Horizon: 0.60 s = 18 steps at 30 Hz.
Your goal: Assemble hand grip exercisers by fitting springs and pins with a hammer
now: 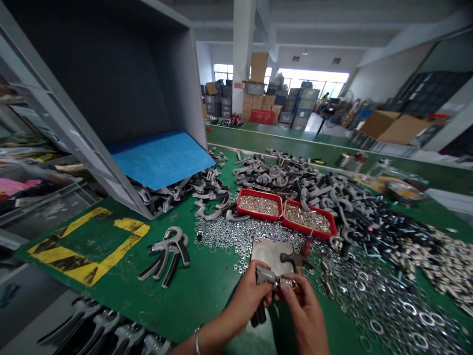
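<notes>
My left hand [248, 291] is closed around a grey and black hand grip exerciser [266, 277], its dark handle end pointing down below the fingers. A coiled metal spring [287, 282] sits at the right end of the grey part, pinched in the fingers of my right hand [306, 310]. Both hands meet just in front of a flat metal plate [263, 250]. A claw hammer [295, 260] lies on the plate's right side, partly hidden by my right hand. To the left, finished-looking hand grips with springs [170, 254] rest on the green table.
Two red trays [258, 215] [308, 230] hold small metal parts. Nuts [225, 234], washers [377, 325], light-coloured cylinders [436, 261] and grey handles [273, 170] lie heaped around. A large grey crate [199, 93] lies tipped at left, near yellow-black tape [88, 271].
</notes>
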{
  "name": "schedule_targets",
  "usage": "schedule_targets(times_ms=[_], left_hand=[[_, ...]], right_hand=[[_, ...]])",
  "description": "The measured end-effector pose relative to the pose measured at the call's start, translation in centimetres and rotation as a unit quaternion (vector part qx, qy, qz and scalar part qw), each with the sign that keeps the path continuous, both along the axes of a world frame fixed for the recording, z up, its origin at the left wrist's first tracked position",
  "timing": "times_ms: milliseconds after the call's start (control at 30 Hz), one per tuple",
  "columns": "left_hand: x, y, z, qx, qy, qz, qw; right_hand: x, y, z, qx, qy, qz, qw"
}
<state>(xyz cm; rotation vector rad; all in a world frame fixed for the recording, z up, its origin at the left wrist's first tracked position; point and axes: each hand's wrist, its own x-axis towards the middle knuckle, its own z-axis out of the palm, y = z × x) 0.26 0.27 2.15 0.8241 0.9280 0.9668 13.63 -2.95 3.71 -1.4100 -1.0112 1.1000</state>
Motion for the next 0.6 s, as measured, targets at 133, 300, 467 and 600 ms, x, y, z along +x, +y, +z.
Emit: schedule_targets(times_ms=[133,300,467,600], left_hand=[[0.6,-0.8,0.2,-0.076,-0.145,-0.006,0.986],[1.2,-0.5,1.3,-0.07,-0.182,-0.003,0.981],[1.4,0.0,1.1,-0.036,-0.116,0.008,0.993],[1.6,-0.2,1.0,-0.05,-0.112,0.021,0.992]], right_hand=[[0.6,-0.1,-0.5,0.036,-0.074,0.01,0.997],[1.2,0.6,0.7,0.038,-0.05,0.002,0.998],[1.6,1.3,1.3,0.027,-0.037,0.002,0.999],[1.4,1.2,0.9,0.033,-0.05,-0.012,0.998]])
